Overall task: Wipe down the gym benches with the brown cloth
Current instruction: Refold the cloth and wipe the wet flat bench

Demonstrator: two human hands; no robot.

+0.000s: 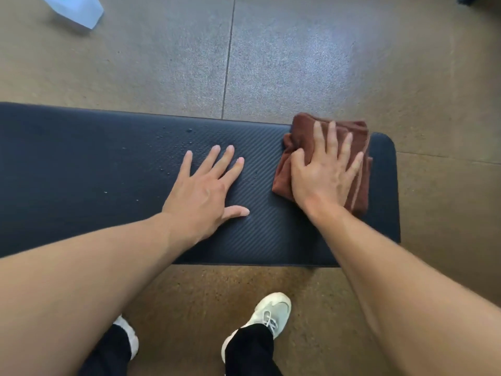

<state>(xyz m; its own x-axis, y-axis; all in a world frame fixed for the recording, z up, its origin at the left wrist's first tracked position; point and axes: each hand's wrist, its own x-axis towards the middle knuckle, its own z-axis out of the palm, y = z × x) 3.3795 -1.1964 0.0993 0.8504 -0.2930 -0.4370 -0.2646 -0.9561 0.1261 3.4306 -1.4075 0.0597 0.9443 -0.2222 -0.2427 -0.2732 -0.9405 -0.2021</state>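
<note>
A black padded gym bench (81, 172) with a ribbed surface runs across the view, its rounded right end showing. Small water droplets dot the pad to the left of my hands. A folded brown cloth (301, 128) lies near the bench's right end. My right hand (325, 172) presses flat on top of the cloth, fingers spread, thumb tucked against a fold. My left hand (206, 191) rests flat on the bare pad just left of the cloth, fingers apart, holding nothing.
Brown speckled rubber floor tiles surround the bench. A white spray bottle (78, 10) lies on the floor at the top left. My feet in white sneakers (271, 313) and black trousers stand right in front of the bench's near edge.
</note>
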